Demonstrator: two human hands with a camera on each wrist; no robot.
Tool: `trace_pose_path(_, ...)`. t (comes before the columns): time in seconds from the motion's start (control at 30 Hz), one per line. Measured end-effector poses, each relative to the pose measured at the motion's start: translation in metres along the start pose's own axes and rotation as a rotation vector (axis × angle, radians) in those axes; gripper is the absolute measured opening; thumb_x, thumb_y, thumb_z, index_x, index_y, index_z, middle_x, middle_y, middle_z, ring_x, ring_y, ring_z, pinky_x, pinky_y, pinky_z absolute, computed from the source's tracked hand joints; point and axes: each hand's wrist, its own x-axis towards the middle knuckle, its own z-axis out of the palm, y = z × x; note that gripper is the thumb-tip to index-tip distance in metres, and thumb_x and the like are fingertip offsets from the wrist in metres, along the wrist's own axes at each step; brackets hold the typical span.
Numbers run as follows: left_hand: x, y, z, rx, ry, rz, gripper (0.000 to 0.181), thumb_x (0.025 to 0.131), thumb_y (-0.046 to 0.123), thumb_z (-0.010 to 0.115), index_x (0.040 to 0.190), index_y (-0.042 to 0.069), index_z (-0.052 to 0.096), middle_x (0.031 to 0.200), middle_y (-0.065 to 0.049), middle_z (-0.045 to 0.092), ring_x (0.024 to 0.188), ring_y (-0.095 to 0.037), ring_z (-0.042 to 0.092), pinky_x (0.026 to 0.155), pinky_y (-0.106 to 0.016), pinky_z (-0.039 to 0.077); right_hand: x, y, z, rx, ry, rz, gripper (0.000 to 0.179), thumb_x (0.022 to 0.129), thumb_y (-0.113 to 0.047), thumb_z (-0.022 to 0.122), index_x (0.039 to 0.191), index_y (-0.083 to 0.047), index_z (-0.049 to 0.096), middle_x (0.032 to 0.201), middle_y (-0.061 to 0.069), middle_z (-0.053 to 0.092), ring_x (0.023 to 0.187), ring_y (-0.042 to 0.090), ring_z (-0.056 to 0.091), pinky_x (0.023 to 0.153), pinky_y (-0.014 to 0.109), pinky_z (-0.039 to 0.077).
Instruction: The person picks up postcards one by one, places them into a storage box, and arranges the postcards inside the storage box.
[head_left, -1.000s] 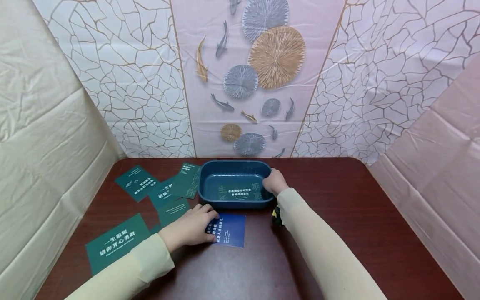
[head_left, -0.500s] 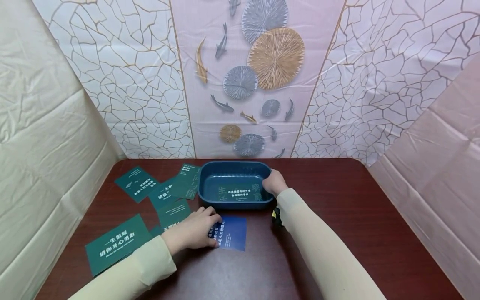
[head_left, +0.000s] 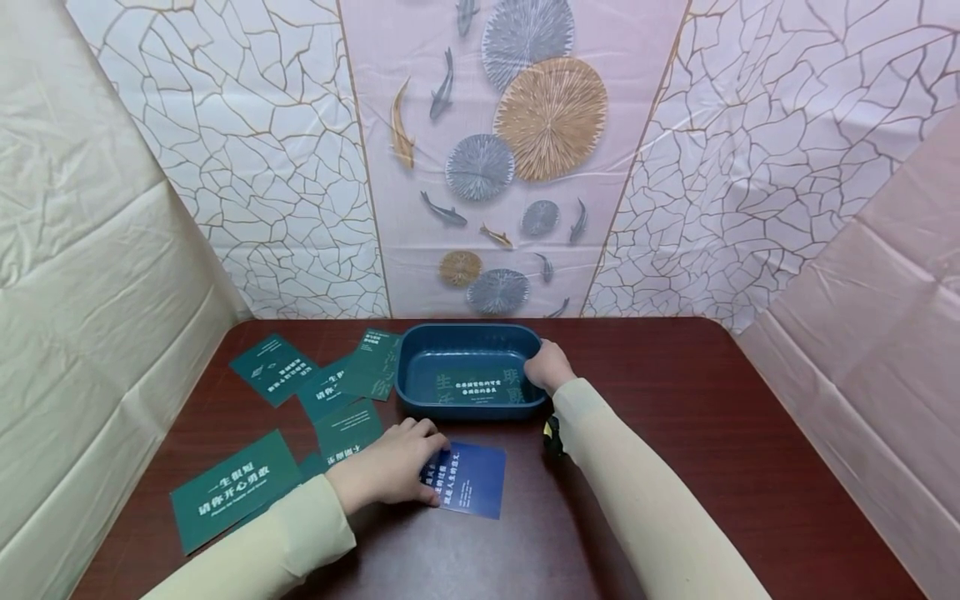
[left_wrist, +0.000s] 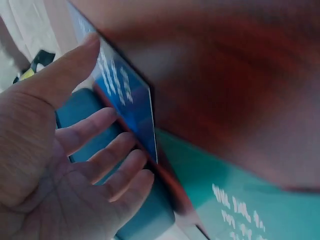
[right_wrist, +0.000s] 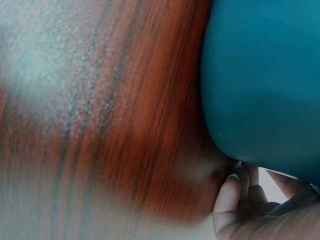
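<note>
Blue card [head_left: 474, 481], left grip [head_left: 392, 468] (right edge uncovered)

At twelve o'clock hangs a pale-pink cloth panel [head_left: 416, 275] printed with grey and gold fish [head_left: 442, 85] and discs [head_left: 551, 118]; white crackle-patterned cloth [head_left: 262, 150] flanks it at ten and two. Creased cream fabric [head_left: 90, 292] hangs at nine; the glossy reddish-brown wood-grain table [head_left: 517, 558] lies at six.

Dark red-brown wood-grain table [head_left: 712, 442] with rounded far corners, pale sheen [head_left: 491, 562] near its front, pink panel [head_left: 630, 125] behind printed with grey and gold fish [head_left: 442, 85] and discs [head_left: 551, 119], gold-veined white panels [head_left: 251, 150] either side, creased cream drape [head_left: 105, 283] left, pinkish drape [head_left: 881, 333] right
</note>
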Motion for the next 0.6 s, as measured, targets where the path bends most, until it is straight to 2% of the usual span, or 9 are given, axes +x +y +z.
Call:
trace_pose_path(0.2, 0.0002, -0.0091, -0.0053, 0.008, -0.033, -0.074, 0.077, 0.063, 0.048, 0.088, 0.126, 0.014, 0.06, 0.114, -0.003, 0.052, 0.102, -0.023, 0.045, 0.097, -0.044, 0.038, 0.0, 0.0002, -0.0004, 0.007, -0.001, 0.004, 0.065, 0.096, 0.001, 0.044, 0.154, -0.003, 0.015, 0.154, 0.018, 0.026, 0.135, 0.037, 0.033, 0.098, 0.052, 0.042)
trace_pose_path(0.6, 0.0017, -0.0101, -0.006, -0.016, -0.048, -0.073, 0.086, 0.056, 0.048, 0.092, 0.127, 0.012, 0.058, 0.108, -0.005, 0.049, 0.097, -0.023, 0.044, 0.091, -0.042, 0.039, -0.001, -0.0004, -0.0001, 0.006, 0.002, -0.003, 0.065, 0.095, 0.001, 0.044, 0.154, -0.002, 0.015, 0.153, 0.019, 0.027, 0.135, 0.037, 0.033, 0.098, 0.052, 0.042)
